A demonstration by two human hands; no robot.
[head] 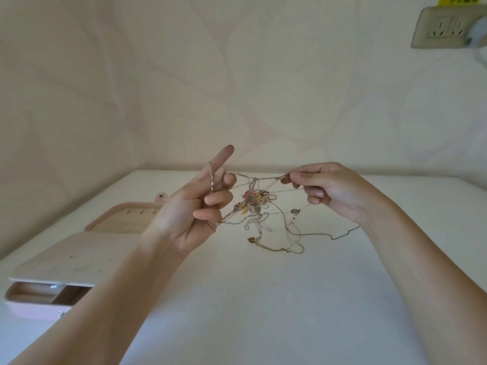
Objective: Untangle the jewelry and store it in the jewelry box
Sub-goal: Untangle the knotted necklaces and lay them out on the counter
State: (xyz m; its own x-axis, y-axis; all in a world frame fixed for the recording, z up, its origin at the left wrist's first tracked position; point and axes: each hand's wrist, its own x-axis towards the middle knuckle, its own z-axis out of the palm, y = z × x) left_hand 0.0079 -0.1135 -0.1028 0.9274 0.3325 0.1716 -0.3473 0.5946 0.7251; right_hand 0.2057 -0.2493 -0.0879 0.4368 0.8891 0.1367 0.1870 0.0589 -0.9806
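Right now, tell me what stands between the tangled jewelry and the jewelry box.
No object on the table blocks the way. The jewelry tangle hangs between the left hand and right hand, both gripping its chains; only the left hand lies toward the jewelry box, lid open and drawer pulled out.

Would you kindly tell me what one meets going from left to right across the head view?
In order: pale pink jewelry box with open drawer → left hand → tangled knot of thin metal chains → right hand → beige wall socket.
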